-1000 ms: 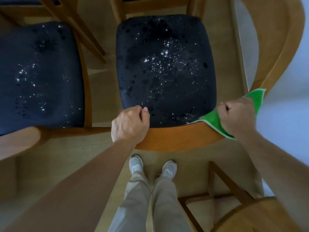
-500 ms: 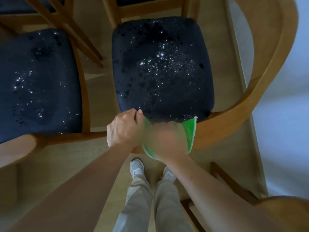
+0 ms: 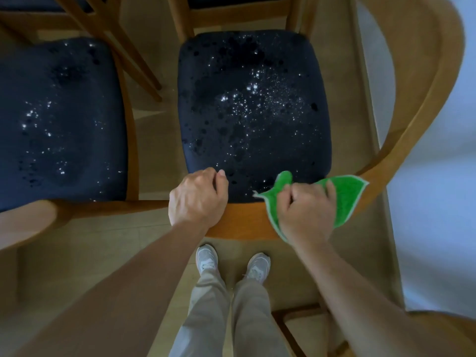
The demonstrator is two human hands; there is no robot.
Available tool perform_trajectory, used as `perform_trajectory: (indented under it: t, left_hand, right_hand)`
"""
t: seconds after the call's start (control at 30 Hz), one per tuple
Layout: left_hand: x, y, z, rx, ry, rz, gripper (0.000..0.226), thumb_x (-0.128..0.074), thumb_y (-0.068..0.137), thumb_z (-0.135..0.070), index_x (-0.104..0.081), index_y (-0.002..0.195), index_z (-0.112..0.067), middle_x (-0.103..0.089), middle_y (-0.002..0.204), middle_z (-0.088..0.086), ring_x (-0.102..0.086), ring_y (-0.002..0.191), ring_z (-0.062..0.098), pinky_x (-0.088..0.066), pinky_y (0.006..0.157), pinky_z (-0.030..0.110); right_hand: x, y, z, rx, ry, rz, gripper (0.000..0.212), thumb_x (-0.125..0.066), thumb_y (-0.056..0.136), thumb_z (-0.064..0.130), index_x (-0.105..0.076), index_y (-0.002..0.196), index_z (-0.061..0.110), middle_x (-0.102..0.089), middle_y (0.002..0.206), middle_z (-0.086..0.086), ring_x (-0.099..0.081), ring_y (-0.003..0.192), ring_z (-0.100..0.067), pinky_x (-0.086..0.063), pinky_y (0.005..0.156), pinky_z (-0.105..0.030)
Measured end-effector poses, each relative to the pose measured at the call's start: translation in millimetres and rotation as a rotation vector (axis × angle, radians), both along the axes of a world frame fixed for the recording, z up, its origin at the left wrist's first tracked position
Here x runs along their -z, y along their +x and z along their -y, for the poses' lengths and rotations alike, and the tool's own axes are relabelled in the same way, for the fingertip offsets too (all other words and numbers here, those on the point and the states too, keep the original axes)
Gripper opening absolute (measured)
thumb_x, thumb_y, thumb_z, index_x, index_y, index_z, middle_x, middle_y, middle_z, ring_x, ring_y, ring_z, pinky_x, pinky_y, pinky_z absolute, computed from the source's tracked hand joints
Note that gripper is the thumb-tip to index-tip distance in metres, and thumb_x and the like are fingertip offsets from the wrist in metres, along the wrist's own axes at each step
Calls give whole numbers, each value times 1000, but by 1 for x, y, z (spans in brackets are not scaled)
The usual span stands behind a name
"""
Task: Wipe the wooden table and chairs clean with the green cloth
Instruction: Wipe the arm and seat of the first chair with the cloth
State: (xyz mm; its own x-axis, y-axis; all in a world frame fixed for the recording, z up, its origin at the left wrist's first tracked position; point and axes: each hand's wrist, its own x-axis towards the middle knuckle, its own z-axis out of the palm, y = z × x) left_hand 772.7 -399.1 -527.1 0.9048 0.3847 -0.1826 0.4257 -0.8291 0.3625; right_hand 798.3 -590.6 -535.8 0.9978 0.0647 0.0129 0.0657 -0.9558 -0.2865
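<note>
The cloth (image 3: 345,199) is bunched under the right hand (image 3: 307,212), whose fingers are curled over it and press it onto the curved wooden rail (image 3: 244,222) of the chair, right of centre. One cloth corner sticks up past the knuckles towards the seat (image 3: 253,112); the rest spreads out to the right along the rail. The left hand (image 3: 197,198) is curled over the same rail just left of centre, with its fingertips at the seat's near edge, and appears to be steadying the chair. The two hands are near each other but apart.

The step in hand is judged to be wiping the top rail of this chair. To do it well, the cloth would best be kept flat under the palm rather than balled, so that more of it meets the wood, and the stroke should be run along the curve of the rail, out towards the right arm (image 3: 412,130) where it sweeps away. The front and back faces of the rail should be wrapped and covered, not only the top. The steadying grip should be kept firm so that the chair is not pushed about.

The dark seat is speckled with bright spots and darker blotches, as is the seat of the second chair (image 3: 59,119) to the left; these look as yet unwiped. The table cannot be made out with certainty.
</note>
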Motion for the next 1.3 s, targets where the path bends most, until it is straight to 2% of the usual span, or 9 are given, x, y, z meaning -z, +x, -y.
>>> perform_trajectory:
  t: [0.2,0.33,0.43,0.57,0.77,0.87,1.03,1.2,1.3]
  left_hand:
    - [0,2,-2,-70,-5,-22,40,-31,95,-45,-44,63,-24,-49,63,-10,-50,57,18,-33,54,30]
    - [0,2,-1,-81,34,-44,39,-32,96,-45,-49,68,-24,-48,67,-9,-44,60,18,-32,59,32]
    - [-1,1,0,-70,33,-38,39,-31,97,-45,-48,68,-25,-47,64,-11,-42,56,13,-28,55,30]
    - [0,0,0,-62,19,-31,41,-30,97,-44,-47,65,-25,-49,62,-11,-47,55,11,-33,53,29]
    - [1,1,0,-45,42,-22,41,-30,97,-44,-43,63,-25,-46,59,-11,-44,52,6,-24,47,24]
    - [0,1,0,-42,43,-34,41,-29,97,-45,-43,63,-25,-47,61,-11,-45,53,7,-27,48,25]
    - [0,2,-1,-72,73,-83,40,-30,95,-45,-44,64,-23,-47,64,-10,-47,59,18,-33,57,32]
    - [2,2,-2,-111,88,-114,31,-40,93,-38,-53,69,-23,-42,60,-14,-41,55,14,-30,58,31]
    - [3,1,-3,-100,85,-149,32,-37,88,-41,-53,67,-24,-46,58,-14,-43,52,7,-31,54,29]
  right_hand:
    - [-8,-49,-98,-43,24,-46,27,-40,91,27,-61,76,17,-63,74,0,-57,76,-25,-34,101,-47]
    - [-2,-31,-37,-330,34,-49,33,-37,95,35,-59,77,18,-60,74,0,-52,72,-24,-35,87,-42]
    - [-1,3,29,-375,47,-80,37,-35,95,39,-59,78,16,-60,74,-1,-53,73,-20,-40,91,-42]
    - [-6,68,113,-209,38,-51,29,-38,92,32,-47,69,17,-50,71,-1,-48,74,-23,-35,101,-51]
    - [-4,39,71,24,-116,-157,39,-30,96,37,-57,87,11,-61,104,-8,-46,120,-29,-17,114,-57]
    - [-10,-3,22,-22,-145,-205,44,-24,97,40,-58,88,15,-61,102,-7,-51,116,-28,-19,112,-62]
    - [-15,-37,-53,-141,-97,-205,31,-36,94,38,-58,84,19,-58,85,-2,-56,88,-27,-23,107,-60]
    - [-10,-18,-21,-343,-48,-185,39,-35,96,40,-65,85,19,-62,81,0,-56,80,-24,-30,101,-48]
    - [-7,6,14,-321,-95,-189,44,-32,97,44,-66,83,19,-65,82,1,-59,84,-23,-26,105,-49]
